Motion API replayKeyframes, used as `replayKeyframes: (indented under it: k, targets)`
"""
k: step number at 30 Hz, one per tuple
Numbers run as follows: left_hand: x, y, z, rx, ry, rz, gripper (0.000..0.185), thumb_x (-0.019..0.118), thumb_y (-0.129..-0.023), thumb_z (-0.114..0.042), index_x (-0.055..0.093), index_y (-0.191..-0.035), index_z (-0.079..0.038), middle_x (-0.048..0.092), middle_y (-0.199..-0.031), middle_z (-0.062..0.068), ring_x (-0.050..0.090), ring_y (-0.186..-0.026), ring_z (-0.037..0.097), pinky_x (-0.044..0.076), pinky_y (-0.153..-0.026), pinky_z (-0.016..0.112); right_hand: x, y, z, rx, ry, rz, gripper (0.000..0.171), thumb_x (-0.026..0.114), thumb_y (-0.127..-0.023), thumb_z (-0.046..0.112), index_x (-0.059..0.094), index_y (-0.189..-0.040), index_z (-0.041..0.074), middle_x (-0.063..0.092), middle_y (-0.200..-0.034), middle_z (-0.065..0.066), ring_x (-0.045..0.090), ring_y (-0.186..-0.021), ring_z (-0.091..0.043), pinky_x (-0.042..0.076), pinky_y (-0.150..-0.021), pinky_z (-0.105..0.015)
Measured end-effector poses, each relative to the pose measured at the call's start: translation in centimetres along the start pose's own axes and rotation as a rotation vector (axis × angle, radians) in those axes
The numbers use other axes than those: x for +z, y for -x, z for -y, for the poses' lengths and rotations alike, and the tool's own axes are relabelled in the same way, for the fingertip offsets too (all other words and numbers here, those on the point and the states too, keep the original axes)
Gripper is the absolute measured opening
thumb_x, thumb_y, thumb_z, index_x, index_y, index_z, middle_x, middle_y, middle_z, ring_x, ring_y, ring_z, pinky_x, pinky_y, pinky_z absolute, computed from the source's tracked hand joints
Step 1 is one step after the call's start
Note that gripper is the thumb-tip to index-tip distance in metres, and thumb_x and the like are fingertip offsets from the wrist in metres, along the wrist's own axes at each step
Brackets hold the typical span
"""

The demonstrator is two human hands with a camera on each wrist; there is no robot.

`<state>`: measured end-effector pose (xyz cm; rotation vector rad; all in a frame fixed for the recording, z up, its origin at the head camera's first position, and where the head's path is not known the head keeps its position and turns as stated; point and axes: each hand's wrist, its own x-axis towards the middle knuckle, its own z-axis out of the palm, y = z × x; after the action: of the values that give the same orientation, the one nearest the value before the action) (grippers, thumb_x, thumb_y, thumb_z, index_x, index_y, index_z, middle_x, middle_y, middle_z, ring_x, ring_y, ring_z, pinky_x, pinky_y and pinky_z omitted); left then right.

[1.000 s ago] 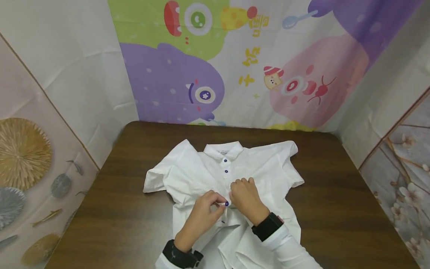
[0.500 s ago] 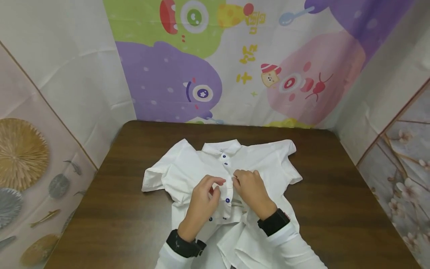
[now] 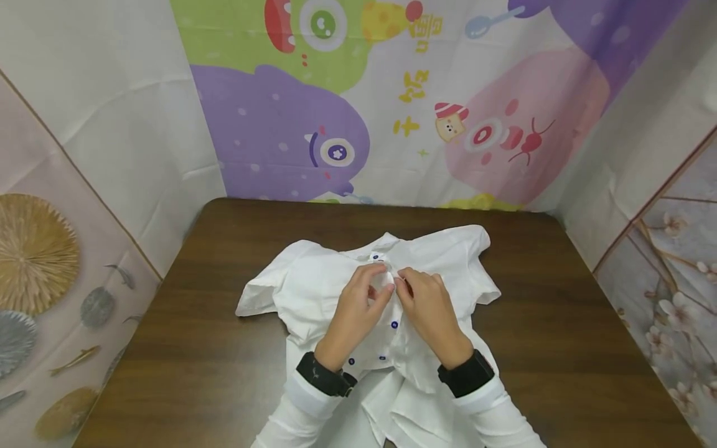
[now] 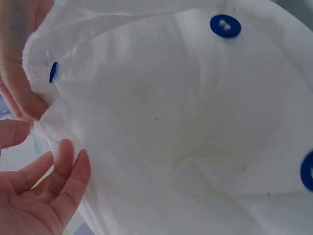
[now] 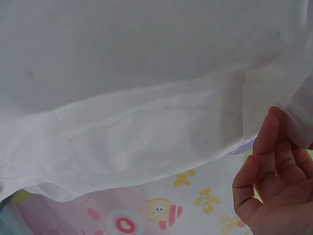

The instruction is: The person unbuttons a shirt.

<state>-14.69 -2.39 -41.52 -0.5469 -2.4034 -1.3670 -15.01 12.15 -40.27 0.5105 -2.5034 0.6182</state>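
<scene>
**Both hands at the placket of a white shirt**

A white shirt point(image 3: 336, 292) with blue buttons point(image 3: 394, 324) lies spread on the dark worktop point(image 3: 213, 249), its collar toward the cartoon backdrop point(image 3: 358, 99). The left sleeve point(image 3: 260, 298) lies flat at the left. The left hand point(image 3: 358, 311) pinches the front edge of the shirt just below the collar, fingers point(image 3: 376, 280) curled on the cloth. Just beside it, touching the same fold, the right hand point(image 3: 428, 308) grips the opposite edge with curled fingers. Black wrist straps point(image 3: 466, 373) sit on both wrists.
</scene>
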Motion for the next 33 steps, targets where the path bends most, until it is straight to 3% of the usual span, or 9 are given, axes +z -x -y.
replayKeyframes:
  k: [6,13,24,33]
  targets:
    - [0.4,0.1,0.1,0.008,-0.017,-0.017,0.021,0.064,-0.085,-0.011,0.062,-0.104,-0.002,0.06,-0.101,0.01,0.061,-0.08,0.019,0.052,-0.074,0.028,-0.7,0.7,0.5,-0.023,0.006,0.037,0.007,0.061,-0.088,0.01,0.065,-0.089,0.004,0.067,-0.076,-0.005,0.063,-0.072,-0.02,0.039,-0.065,-0.033]
    - [0.2,0.0,0.0,0.039,-0.104,-0.051,0.01,0.062,-0.082,-0.003,0.067,-0.091,-0.003,0.057,-0.08,0.006,0.057,-0.07,0.015,0.047,-0.064,0.022,-1.2,0.9,0.8,-0.045,0.023,0.064,0.01,0.06,-0.089,0.012,0.064,-0.092,0.003,0.067,-0.084,-0.008,0.063,-0.081,-0.023,0.039,-0.067,-0.033]
    - [0.1,0.1,0.2,0.069,-0.119,-0.04,0.011,0.059,-0.08,-0.001,0.067,-0.087,-0.005,0.051,-0.075,0.004,0.051,-0.065,0.013,0.043,-0.059,0.02,-1.2,0.9,1.0,0.013,0.012,0.068,0.009,0.064,-0.087,0.013,0.066,-0.086,0.004,0.063,-0.074,-0.004,0.057,-0.071,-0.02,0.037,-0.067,-0.033]
    - [0.1,0.6,0.2,0.025,-0.091,-0.033,0.018,0.058,-0.079,0.001,0.071,-0.086,-0.008,0.052,-0.076,0.003,0.051,-0.065,0.013,0.043,-0.06,0.021,-1.2,0.9,0.4,0.057,0.023,0.048,0.009,0.064,-0.085,0.011,0.065,-0.08,0.003,0.058,-0.066,-0.004,0.053,-0.065,-0.02,0.036,-0.066,-0.034]
